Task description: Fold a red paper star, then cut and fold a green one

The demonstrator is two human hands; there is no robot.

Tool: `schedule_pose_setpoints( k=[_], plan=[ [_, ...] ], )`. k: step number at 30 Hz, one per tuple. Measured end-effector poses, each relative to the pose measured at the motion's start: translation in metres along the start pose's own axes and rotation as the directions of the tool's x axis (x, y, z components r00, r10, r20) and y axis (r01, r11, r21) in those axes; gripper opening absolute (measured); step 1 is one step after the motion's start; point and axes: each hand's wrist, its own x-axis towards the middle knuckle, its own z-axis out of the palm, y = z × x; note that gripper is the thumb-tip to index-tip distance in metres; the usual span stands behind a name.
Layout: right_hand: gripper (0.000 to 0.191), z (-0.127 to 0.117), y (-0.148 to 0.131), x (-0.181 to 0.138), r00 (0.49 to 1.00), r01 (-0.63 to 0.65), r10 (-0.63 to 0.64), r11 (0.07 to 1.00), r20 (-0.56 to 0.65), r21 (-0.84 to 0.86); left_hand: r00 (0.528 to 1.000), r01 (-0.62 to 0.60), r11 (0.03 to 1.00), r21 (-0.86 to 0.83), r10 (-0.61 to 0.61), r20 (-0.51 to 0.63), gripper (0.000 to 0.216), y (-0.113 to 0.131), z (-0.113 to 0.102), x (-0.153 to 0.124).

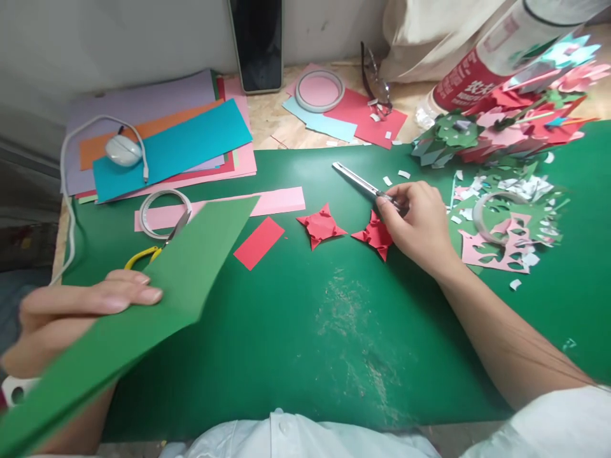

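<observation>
My left hand (76, 312) grips a large green paper sheet (157, 299), held tilted above the green cutting mat (305, 331) at the near left. My right hand (417, 222) is closed round the handle end of a silver utility knife (356, 179) whose blade end points to the far left. Just under this hand lies a red folded paper star (375, 234). A second red paper star (321, 224) lies on the mat to its left, apart from both hands.
A red paper rectangle (259, 242), pink strip (279, 200), tape roll (165, 203) and yellow-handled scissors (146, 254) lie left of centre. Coloured sheets (167, 143) are stacked far left. Paper flowers (501, 127), scraps (506, 229) and a bottle (496, 51) crowd the right.
</observation>
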Motion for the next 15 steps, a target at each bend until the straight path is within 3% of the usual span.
schedule_pose_setpoints(
  k=[1, 2, 6, 9, 11, 13, 15],
  plan=[
    [0.017, 0.0, 0.001, -0.001, 1.0, 0.005, -0.004, 1.0, -0.022, 0.024, 0.997, -0.019, 0.999, -0.043, 0.016, -0.073, 0.012, 0.001, 0.009, 0.005],
    [0.017, 0.001, 0.001, -0.002, 0.999, 0.012, -0.009, 0.999, -0.051, 0.047, 0.998, -0.013, 0.994, -0.105, 0.007, -0.065, 0.013, 0.001, 0.021, 0.01],
    [0.02, -0.001, -0.004, -0.012, 0.988, 0.062, -0.037, 0.983, -0.151, 0.17, 0.992, -0.021, 0.997, -0.076, 0.03, 0.122, 0.025, 0.004, 0.075, 0.019],
    [0.022, -0.007, -0.019, -0.026, 0.979, 0.11, -0.036, 0.919, -0.199, 0.378, 0.955, -0.104, 0.991, -0.082, 0.123, 0.269, 0.021, 0.008, 0.093, 0.016],
    [0.022, -0.01, -0.033, -0.037, 0.998, -0.027, 0.056, 0.614, -0.009, 0.789, 0.941, -0.16, 0.987, -0.029, 0.162, 0.297, 0.015, 0.011, 0.095, 0.015],
    [0.023, -0.011, -0.047, -0.048, 0.944, -0.328, 0.097, 0.379, 0.315, 0.865, 0.936, -0.202, 0.979, 0.03, 0.184, 0.299, 0.013, 0.014, 0.093, 0.016],
    [0.029, -0.01, -0.057, -0.059, 0.828, -0.558, 0.071, 0.201, 0.556, 0.806, 0.93, -0.246, 0.965, 0.086, 0.21, 0.302, 0.011, 0.017, 0.092, 0.018]
  ],
)
